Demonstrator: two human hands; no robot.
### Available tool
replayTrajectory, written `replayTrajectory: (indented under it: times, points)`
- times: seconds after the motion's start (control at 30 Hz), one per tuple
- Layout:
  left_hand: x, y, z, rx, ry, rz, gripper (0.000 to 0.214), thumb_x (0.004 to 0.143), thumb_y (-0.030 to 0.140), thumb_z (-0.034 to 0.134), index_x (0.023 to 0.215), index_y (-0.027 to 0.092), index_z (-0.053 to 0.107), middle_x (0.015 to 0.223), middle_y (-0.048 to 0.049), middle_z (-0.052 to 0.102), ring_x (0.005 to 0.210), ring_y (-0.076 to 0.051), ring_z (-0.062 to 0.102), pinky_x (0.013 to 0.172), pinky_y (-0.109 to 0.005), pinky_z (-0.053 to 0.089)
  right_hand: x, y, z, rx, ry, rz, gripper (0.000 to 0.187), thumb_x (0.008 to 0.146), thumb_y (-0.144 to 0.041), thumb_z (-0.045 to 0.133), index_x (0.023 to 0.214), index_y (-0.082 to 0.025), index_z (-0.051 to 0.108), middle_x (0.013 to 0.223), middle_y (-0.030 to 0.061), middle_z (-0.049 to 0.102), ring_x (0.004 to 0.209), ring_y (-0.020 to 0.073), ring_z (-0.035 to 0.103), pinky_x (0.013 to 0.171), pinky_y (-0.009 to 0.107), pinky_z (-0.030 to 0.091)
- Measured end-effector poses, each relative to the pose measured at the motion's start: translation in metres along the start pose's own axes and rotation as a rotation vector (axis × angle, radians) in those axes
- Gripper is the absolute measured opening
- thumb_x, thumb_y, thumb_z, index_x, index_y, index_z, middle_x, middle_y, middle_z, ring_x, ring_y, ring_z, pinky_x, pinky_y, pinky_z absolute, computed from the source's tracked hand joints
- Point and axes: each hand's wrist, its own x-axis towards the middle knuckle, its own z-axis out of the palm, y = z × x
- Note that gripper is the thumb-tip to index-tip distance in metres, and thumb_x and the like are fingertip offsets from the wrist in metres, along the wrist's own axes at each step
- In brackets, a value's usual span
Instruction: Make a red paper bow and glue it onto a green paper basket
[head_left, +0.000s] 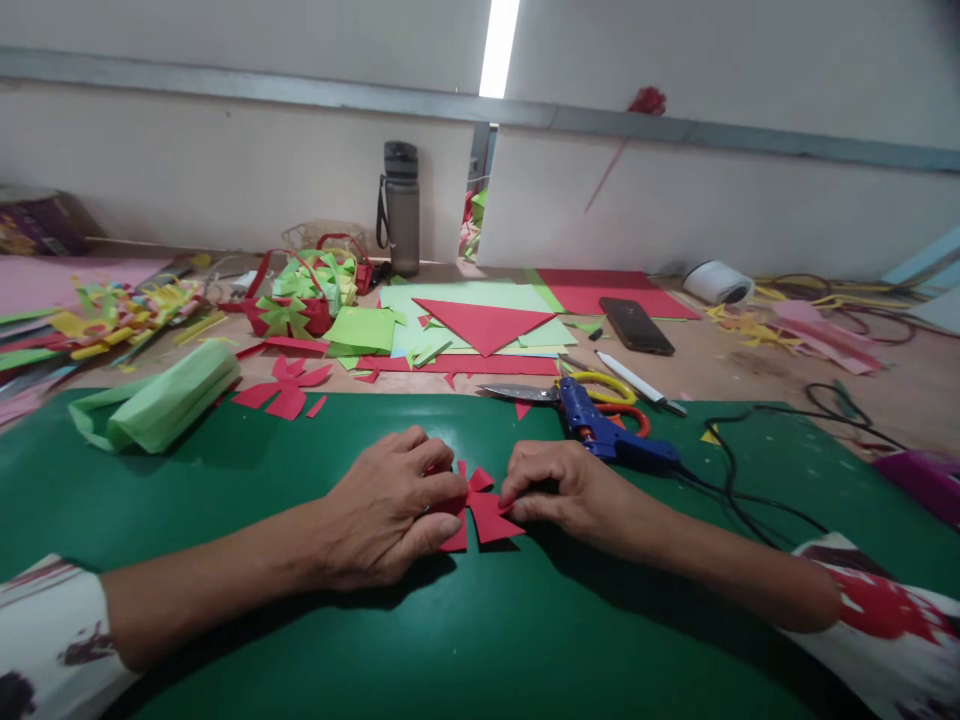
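A small red paper pinwheel shape [482,512] lies on the green cutting mat [480,640] in front of me. My left hand [390,510] rests over its left side, fingers curled and pressing on the paper. On the other side, my right hand [551,485] pinches the shape's right flap between thumb and fingers. Part of the red shape is hidden under my left fingers.
A blue glue gun [604,432] with a black cord lies just behind my right hand, beside scissors [570,392] and a pen [637,380]. A rolled green paper [161,400], a finished red pinwheel [289,388], paper sheets [480,320], a phone [636,325], a bottle [403,208] and a tape roll [718,282] stand further back.
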Motion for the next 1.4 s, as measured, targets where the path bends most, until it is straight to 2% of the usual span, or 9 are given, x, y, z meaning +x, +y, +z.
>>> replayTrajectory:
  times: [0.1, 0.3, 0.6, 0.83, 1.1, 1.4]
  points:
    - [0.001, 0.001, 0.0, -0.006, -0.006, -0.003, 0.039, 0.093, 0.039, 0.028, 0.099, 0.019, 0.062, 0.093, -0.0077, 0.052, 0.076, -0.022, 0.038, 0.072, -0.039, 0.033, 0.002, -0.004, 0.001, 0.019, 0.002, 0.07, 0.009, 0.075, -0.013, 0.064, 0.069, -0.016, 0.071, 0.07, -0.0012, 0.057, 0.067, 0.0121, 0.055, 0.064, 0.022, 0.042]
    - [0.0, 0.001, 0.0, 0.002, -0.006, -0.001, 0.038, 0.093, 0.039, 0.028, 0.1, 0.02, 0.061, 0.093, -0.0075, 0.052, 0.076, -0.022, 0.038, 0.073, -0.04, 0.033, 0.008, -0.012, 0.007, -0.084, 0.018, 0.111, 0.016, 0.078, -0.014, 0.058, 0.065, -0.016, 0.067, 0.068, -0.0015, 0.057, 0.067, 0.0125, 0.053, 0.063, 0.022, 0.039]
    - [-0.002, 0.0, 0.0, 0.017, -0.003, 0.006, 0.035, 0.093, 0.037, 0.03, 0.098, 0.02, 0.061, 0.094, -0.0078, 0.052, 0.076, -0.022, 0.038, 0.072, -0.039, 0.033, 0.019, -0.024, 0.009, -0.198, -0.018, 0.205, 0.013, 0.069, -0.016, 0.062, 0.056, -0.017, 0.063, 0.061, -0.0015, 0.058, 0.06, 0.0125, 0.054, 0.053, 0.022, 0.035]
    - [-0.001, 0.0, 0.001, 0.005, 0.006, 0.008, 0.037, 0.093, 0.038, 0.029, 0.101, 0.02, 0.061, 0.093, -0.0079, 0.052, 0.077, -0.023, 0.038, 0.072, -0.04, 0.033, 0.029, -0.033, 0.008, -0.353, -0.058, 0.274, 0.014, 0.066, -0.015, 0.058, 0.052, -0.018, 0.062, 0.049, -0.0028, 0.048, 0.052, 0.0118, 0.044, 0.049, 0.024, 0.028]
    - [-0.002, 0.002, -0.001, -0.003, -0.014, 0.0, 0.037, 0.093, 0.038, 0.03, 0.1, 0.019, 0.06, 0.095, -0.0088, 0.053, 0.079, -0.023, 0.038, 0.073, -0.041, 0.033, 0.038, -0.049, 0.003, -0.445, -0.147, 0.378, 0.01, 0.064, -0.016, 0.062, 0.058, -0.017, 0.069, 0.047, -0.0016, 0.053, 0.051, 0.0125, 0.046, 0.047, 0.024, 0.027]
    - [0.0, 0.001, 0.0, 0.004, -0.006, 0.009, 0.036, 0.094, 0.037, 0.029, 0.095, 0.018, 0.059, 0.095, -0.0089, 0.053, 0.078, -0.023, 0.038, 0.072, -0.041, 0.034, 0.046, -0.05, 0.001, -0.486, -0.168, 0.463, 0.009, 0.064, -0.022, 0.067, 0.067, -0.018, 0.074, 0.051, -0.0002, 0.059, 0.055, 0.0139, 0.053, 0.044, 0.023, 0.029]
